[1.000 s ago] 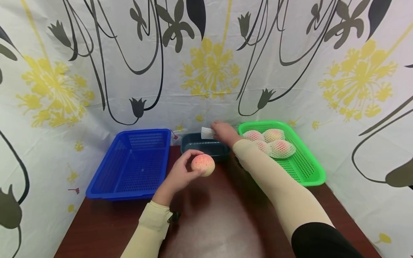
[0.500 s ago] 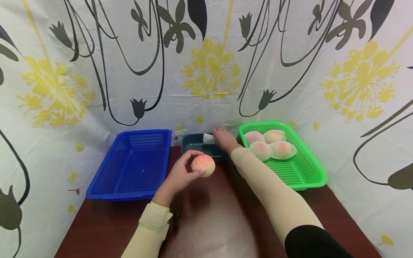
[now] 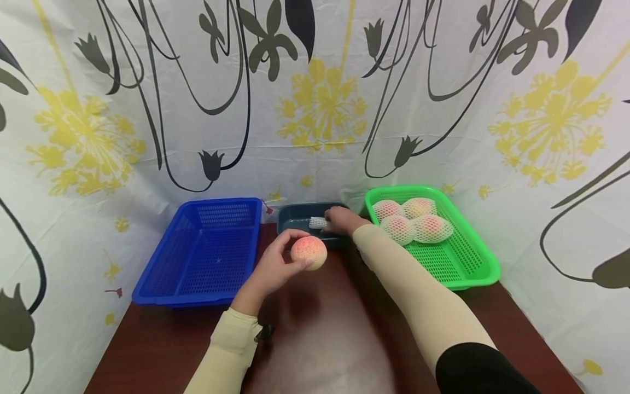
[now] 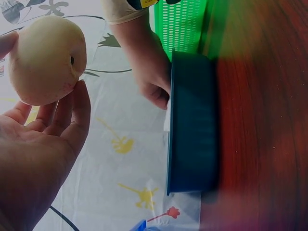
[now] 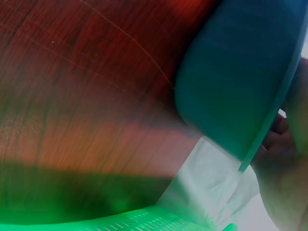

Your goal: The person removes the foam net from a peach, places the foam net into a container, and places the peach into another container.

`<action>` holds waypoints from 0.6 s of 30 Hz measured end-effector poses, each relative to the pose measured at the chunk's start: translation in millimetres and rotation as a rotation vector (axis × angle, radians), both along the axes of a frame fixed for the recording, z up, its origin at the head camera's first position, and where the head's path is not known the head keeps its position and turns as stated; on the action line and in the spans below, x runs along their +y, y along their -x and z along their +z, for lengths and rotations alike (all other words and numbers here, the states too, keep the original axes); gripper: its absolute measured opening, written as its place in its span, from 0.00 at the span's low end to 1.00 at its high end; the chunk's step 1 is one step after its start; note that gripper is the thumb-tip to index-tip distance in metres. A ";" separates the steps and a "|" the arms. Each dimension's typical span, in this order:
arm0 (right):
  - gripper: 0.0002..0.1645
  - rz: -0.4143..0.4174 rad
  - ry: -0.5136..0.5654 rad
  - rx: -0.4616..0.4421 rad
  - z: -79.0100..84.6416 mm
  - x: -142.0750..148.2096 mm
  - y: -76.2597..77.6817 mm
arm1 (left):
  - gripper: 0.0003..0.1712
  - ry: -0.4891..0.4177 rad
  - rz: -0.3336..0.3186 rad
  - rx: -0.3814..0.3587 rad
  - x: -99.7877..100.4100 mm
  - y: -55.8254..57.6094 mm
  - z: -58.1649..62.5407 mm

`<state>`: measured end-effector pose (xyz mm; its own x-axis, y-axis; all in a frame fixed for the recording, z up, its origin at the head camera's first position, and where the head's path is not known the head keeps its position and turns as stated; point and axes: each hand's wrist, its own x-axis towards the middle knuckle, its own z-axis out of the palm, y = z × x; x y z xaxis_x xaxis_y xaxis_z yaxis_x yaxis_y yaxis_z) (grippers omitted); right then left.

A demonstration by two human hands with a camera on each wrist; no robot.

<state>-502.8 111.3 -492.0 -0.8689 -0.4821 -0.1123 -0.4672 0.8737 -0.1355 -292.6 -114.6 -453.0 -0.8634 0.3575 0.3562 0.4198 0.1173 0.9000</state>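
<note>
My left hand grips a bare pink-and-cream peach over the table, thumb on one side and fingers on the other. The left wrist view shows the pale side of the peach and the dark hollow at its stem end. At the back, my right hand reaches inside the dark teal tub, fingers pinching a white foam fruit net. The tub's wall hides most of that hand's fingers in the right wrist view.
A blue perforated basket stands on the left with nothing in it. On the right, several peaches in foam nets lie in a green basket. A patterned cloth hangs behind the brown table.
My right hand has lowered the foam net from above the teal tub down into it. My left hand holds the peach almost still.
</note>
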 end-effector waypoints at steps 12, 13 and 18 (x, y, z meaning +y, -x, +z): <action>0.32 -0.019 0.030 -0.130 -4.3 0.8 2.9 | 0.31 0.009 0.013 -0.005 -3.9 -0.3 2.2; 0.29 -0.016 0.028 -0.126 -4.7 0.6 3.2 | 0.31 0.008 0.012 -0.006 -4.2 -0.1 2.1; 0.12 0.015 0.002 -0.081 -6.0 0.2 4.6 | 0.31 0.021 0.018 -0.017 -4.4 -0.1 2.5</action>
